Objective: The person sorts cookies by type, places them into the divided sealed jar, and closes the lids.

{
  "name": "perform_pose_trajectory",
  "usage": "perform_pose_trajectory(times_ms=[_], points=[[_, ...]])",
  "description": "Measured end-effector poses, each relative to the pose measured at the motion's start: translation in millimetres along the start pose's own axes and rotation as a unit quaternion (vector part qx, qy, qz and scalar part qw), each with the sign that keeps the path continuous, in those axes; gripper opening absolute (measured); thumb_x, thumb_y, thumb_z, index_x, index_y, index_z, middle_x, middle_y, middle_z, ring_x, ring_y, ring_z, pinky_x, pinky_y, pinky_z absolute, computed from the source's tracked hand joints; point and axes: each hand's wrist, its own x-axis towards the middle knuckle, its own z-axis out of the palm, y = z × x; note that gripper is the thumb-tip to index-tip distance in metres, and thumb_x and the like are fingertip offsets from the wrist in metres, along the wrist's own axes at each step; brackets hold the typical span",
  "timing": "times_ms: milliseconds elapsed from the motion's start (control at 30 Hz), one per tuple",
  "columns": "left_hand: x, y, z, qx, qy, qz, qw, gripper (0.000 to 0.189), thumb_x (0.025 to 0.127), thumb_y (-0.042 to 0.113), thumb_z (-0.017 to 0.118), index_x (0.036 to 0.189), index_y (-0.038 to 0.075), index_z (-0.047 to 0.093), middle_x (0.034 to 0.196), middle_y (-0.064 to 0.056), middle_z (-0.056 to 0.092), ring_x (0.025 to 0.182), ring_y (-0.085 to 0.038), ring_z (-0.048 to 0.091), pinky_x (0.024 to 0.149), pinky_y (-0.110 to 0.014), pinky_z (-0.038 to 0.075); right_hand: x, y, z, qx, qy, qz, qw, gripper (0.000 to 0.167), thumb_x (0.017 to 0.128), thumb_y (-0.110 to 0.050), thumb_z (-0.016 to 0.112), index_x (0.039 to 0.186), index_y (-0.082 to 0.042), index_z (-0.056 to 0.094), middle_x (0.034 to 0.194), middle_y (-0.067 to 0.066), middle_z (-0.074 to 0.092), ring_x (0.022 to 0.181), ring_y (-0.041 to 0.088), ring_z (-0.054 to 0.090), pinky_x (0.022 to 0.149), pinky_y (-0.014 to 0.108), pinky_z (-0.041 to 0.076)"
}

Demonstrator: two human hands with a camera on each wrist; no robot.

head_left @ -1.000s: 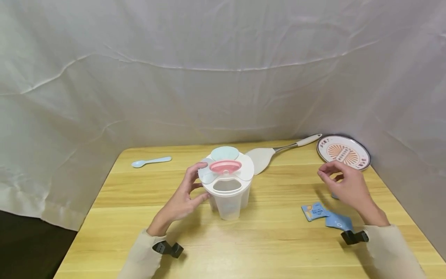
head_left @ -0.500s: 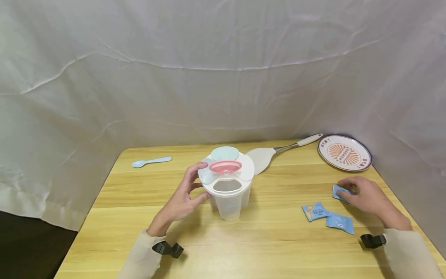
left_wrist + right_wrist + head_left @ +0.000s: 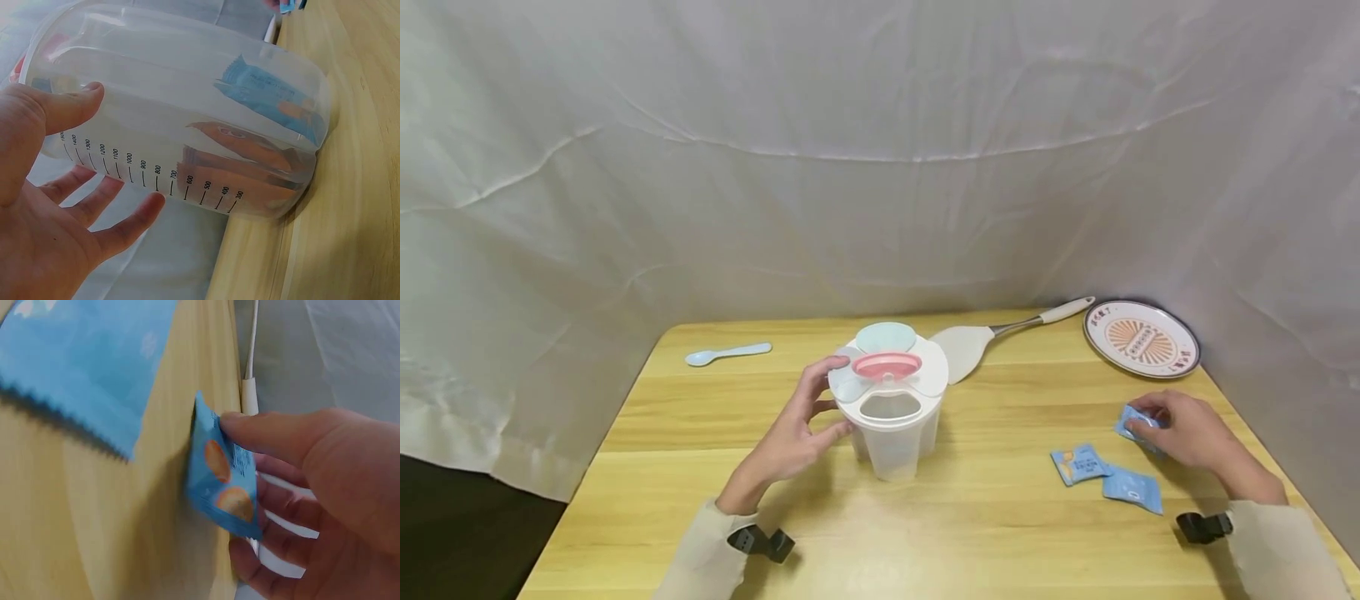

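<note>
A clear plastic storage canister (image 3: 895, 454) with volume markings stands on the table. Its white lid (image 3: 934, 367) carries coloured flaps; the pink flap (image 3: 887, 367) is raised behind an open hole (image 3: 890, 406) at the front. My left hand (image 3: 797, 429) holds the canister's left side, thumb in front and fingers behind. Inside, the left wrist view shows a blue packet (image 3: 265, 97) and orange packets (image 3: 250, 187) at the bottom. At the right, my right hand (image 3: 1187, 427) pinches a small blue snack packet (image 3: 228, 478) between thumb and fingers, close over the tabletop.
Two more blue packets (image 3: 1078, 463) lie left of my right hand, edges overlapping. A white spatula (image 3: 966, 350) lies behind the canister, an oval plate (image 3: 1142, 337) at the back right, and a light blue spoon (image 3: 727, 354) at the back left. Grey cloth (image 3: 880, 208) surrounds the table.
My right hand has come down from the air beside the plate to the right-hand blue packet and now pinches it. The left hand has stayed on the canister.
</note>
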Motion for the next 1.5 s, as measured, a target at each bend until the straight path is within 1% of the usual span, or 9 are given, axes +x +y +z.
perform_pose_trajectory(times_ms=[133, 200, 367, 500, 800, 1000, 1267, 1333, 1500], points=[[-1.0, -1.5, 0.6, 0.000, -0.001, 0.001, 1.0000, 0.087, 0.093, -0.008, 0.077, 0.165, 0.014, 0.032, 0.174, -0.012, 0.035, 0.148, -0.024, 0.051, 0.112, -0.043, 0.058, 0.2, -12, 2, 0.036, 0.048, -0.027, 0.9978, 0.019, 0.094, -0.011, 0.084, 0.108, -0.001, 0.077, 0.089, -0.001, 0.072, 0.077, -0.007, 0.055, 0.064, 0.022, 0.051], [-1.4, -2.3, 0.9, 0.000, 0.000, 0.003, 1.0000, 0.087, 0.093, -0.007, 0.078, 0.164, 0.013, 0.032, 0.174, -0.013, 0.035, 0.148, -0.024, 0.051, 0.112, -0.042, 0.058, 2.2, -21, 1, 0.051, 0.073, -0.044, 0.9950, 0.016, 0.093, -0.008, 0.084, 0.107, -0.002, 0.076, 0.088, -0.001, 0.071, 0.077, -0.010, 0.055, 0.061, 0.020, 0.050], [-2.1, -3.6, 1.9, 0.005, 0.005, 0.007, 0.9999, 0.087, 0.092, -0.008, 0.078, 0.164, 0.012, 0.033, 0.174, -0.013, 0.035, 0.147, -0.021, 0.051, 0.111, -0.038, 0.059, 9.2, -53, -7, 0.075, 0.124, -0.080, 0.9862, 0.018, 0.091, -0.005, 0.086, 0.106, -0.004, 0.076, 0.086, -0.002, 0.073, 0.078, -0.010, 0.057, 0.065, 0.013, 0.051], [-2.4, -4.7, 2.6, 0.011, 0.009, 0.015, 0.9998, 0.087, 0.092, -0.008, 0.079, 0.163, 0.011, 0.034, 0.173, -0.013, 0.036, 0.146, -0.019, 0.052, 0.110, -0.038, 0.060, 14.9, -86, -12, 0.087, 0.168, -0.117, 0.9750, 0.022, 0.087, -0.001, 0.088, 0.105, -0.005, 0.077, 0.086, -0.003, 0.074, 0.079, -0.009, 0.058, 0.072, 0.008, 0.052], [-3.6, -3.6, 4.5, 0.009, 0.008, 0.018, 0.9998, 0.086, 0.092, -0.009, 0.079, 0.163, 0.010, 0.033, 0.173, -0.015, 0.036, 0.145, -0.017, 0.052, 0.109, -0.038, 0.060, 18.1, -160, -28, 0.146, 0.209, -0.168, 0.9523, 0.030, 0.082, 0.002, 0.091, 0.103, -0.015, 0.079, 0.091, -0.005, 0.080, 0.085, -0.007, 0.065, 0.082, 0.007, 0.051], [-2.9, -3.4, 3.5, 0.009, 0.009, 0.019, 0.9997, 0.086, 0.092, -0.008, 0.078, 0.163, 0.009, 0.033, 0.174, -0.016, 0.035, 0.146, -0.019, 0.051, 0.110, -0.039, 0.059, 24.5, -199, -34, 0.212, 0.220, -0.240, 0.9217, 0.035, 0.078, 0.011, 0.090, 0.101, -0.013, 0.078, 0.094, -0.004, 0.080, 0.087, -0.003, 0.067, 0.081, 0.011, 0.055], [-2.7, -4.6, 3.1, 0.009, 0.010, 0.014, 0.9998, 0.086, 0.093, -0.007, 0.078, 0.163, 0.010, 0.032, 0.174, -0.017, 0.034, 0.149, -0.035, 0.050, 0.110, -0.040, 0.059, 32.6, -244, -35, 0.303, 0.226, -0.324, 0.8673, 0.041, 0.076, 0.019, 0.086, 0.107, -0.007, 0.079, 0.102, 0.007, 0.080, 0.088, 0.007, 0.071, 0.081, 0.017, 0.060], [-2.6, -4.7, 3.3, 0.009, 0.009, 0.013, 0.9998, 0.086, 0.093, -0.007, 0.078, 0.163, 0.011, 0.032, 0.174, -0.017, 0.034, 0.149, -0.036, 0.050, 0.110, -0.040, 0.059, 33.9, -253, -35, 0.318, 0.227, -0.332, 0.8585, 0.041, 0.077, 0.019, 0.085, 0.110, -0.005, 0.078, 0.101, 0.008, 0.079, 0.087, 0.008, 0.071, 0.080, 0.018, 0.060], [-1.4, -4.2, 2.7, 0.011, 0.007, 0.014, 0.9998, 0.086, 0.094, -0.008, 0.077, 0.164, 0.011, 0.031, 0.174, -0.016, 0.034, 0.147, -0.031, 0.051, 0.111, -0.041, 0.059, 35.1, -271, -32, 0.343, 0.229, -0.342, 0.8443, 0.043, 0.077, 0.020, 0.083, 0.114, 0.000, 0.075, 0.096, 0.010, 0.078, 0.081, 0.006, 0.071, 0.077, 0.018, 0.061]])
